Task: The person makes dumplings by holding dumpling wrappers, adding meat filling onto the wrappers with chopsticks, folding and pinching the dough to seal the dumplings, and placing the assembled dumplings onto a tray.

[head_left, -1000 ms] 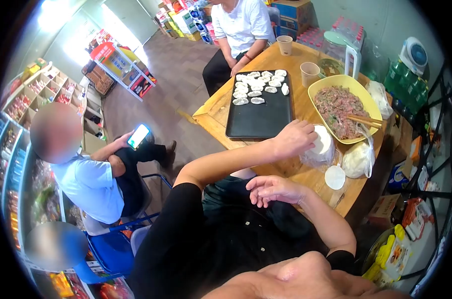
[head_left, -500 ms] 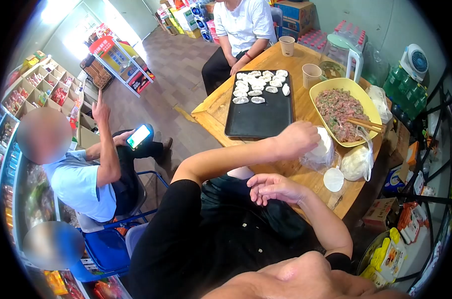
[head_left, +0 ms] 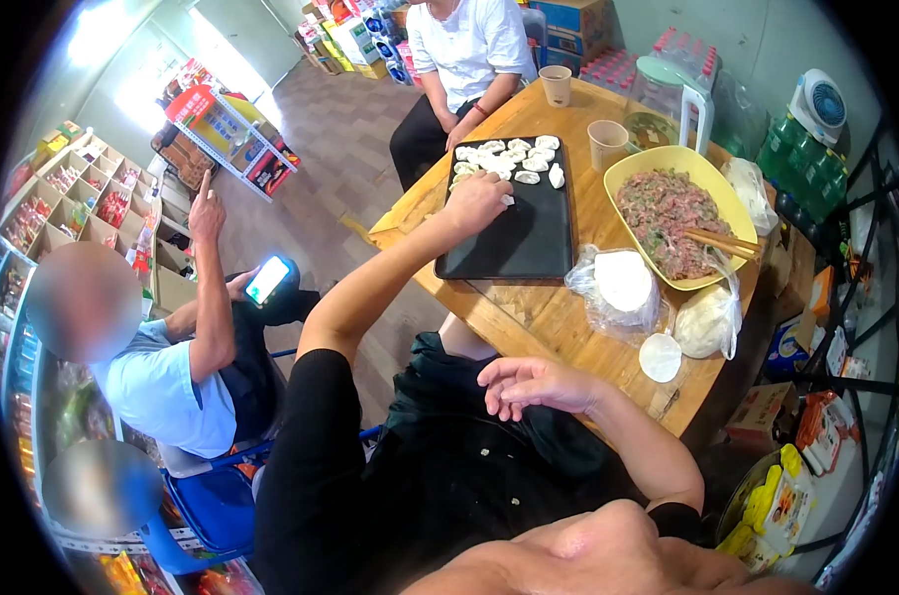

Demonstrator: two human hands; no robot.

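My left hand (head_left: 479, 203) reaches over the black tray (head_left: 521, 243), its fingers curled down at the near-left end of the dumplings (head_left: 491, 159). A bit of white shows beside the hand, but the fingertips are hidden, so whatever they hold cannot be made out. My right hand (head_left: 534, 385) hovers above my lap at the table's near edge, palm turned inward, fingers loosely bent and apart, with nothing in it. Closest to it on the table are a stack of round wrappers (head_left: 624, 282) on a plastic bag, a single wrapper (head_left: 660, 358) and bagged dough (head_left: 702, 322).
A yellow bowl (head_left: 737, 203) of meat filling with chopsticks (head_left: 722, 241) stands on the right. Behind it are paper cups (head_left: 608, 145) and a lidded jug (head_left: 695, 119). One person (head_left: 469, 50) sits across the table; another (head_left: 182, 387) sits at left with a lit phone (head_left: 268, 280).
My left hand has swung left from beside the wrappers to the dumplings on the tray, uncovering the wrapper stack. My right hand has shifted slightly. The view has tilted a little.
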